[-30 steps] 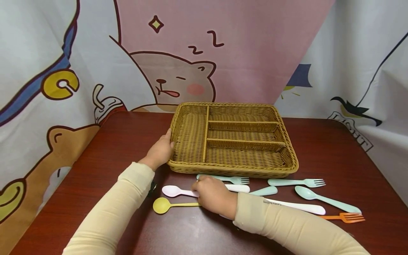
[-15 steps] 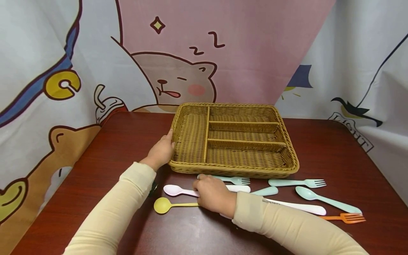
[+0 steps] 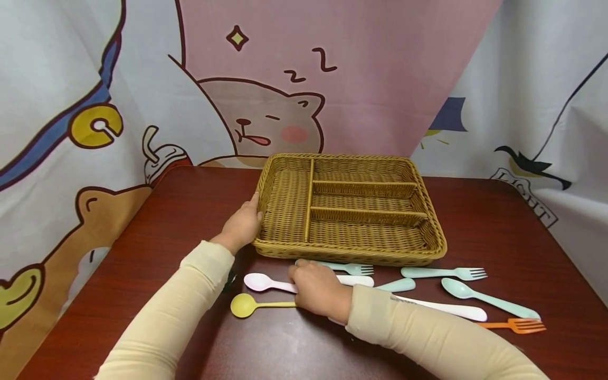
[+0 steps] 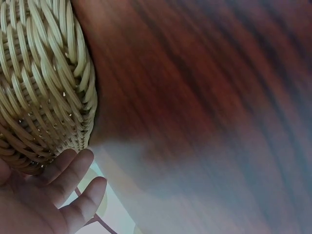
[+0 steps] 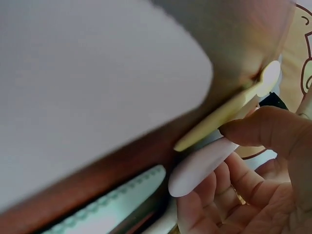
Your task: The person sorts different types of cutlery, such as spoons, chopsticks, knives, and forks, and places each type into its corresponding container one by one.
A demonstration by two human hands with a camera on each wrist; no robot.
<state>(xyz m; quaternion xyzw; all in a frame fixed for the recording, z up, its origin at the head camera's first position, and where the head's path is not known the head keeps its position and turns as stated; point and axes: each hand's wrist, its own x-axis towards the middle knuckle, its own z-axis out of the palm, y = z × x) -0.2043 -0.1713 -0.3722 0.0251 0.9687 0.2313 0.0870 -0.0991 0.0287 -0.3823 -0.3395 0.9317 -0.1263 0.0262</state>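
Observation:
My right hand [image 3: 320,289] pinches the handle of a pale pink spoon [image 3: 258,282] between thumb and fingers. In the right wrist view the rounded handle end of the pink spoon [image 5: 200,170] sticks out past the fingers. A yellow spoon [image 3: 244,305] lies beside it on the table, its handle running toward the hand. My left hand [image 3: 240,224] rests against the left side of a woven cutlery basket [image 3: 349,248]. In the left wrist view its fingers [image 4: 73,178], fairly straight, touch the basket's outer wall; the thumb is mostly out of frame.
Mint forks [image 3: 356,269], a mint spoon [image 3: 489,300], a white handle [image 3: 446,308] and an orange fork [image 3: 520,325] lie in front of the basket and to the right. Wooden dividers [image 3: 310,200] split the basket's inside. A printed curtain [image 3: 380,79] hangs behind the dark red table [image 3: 190,195].

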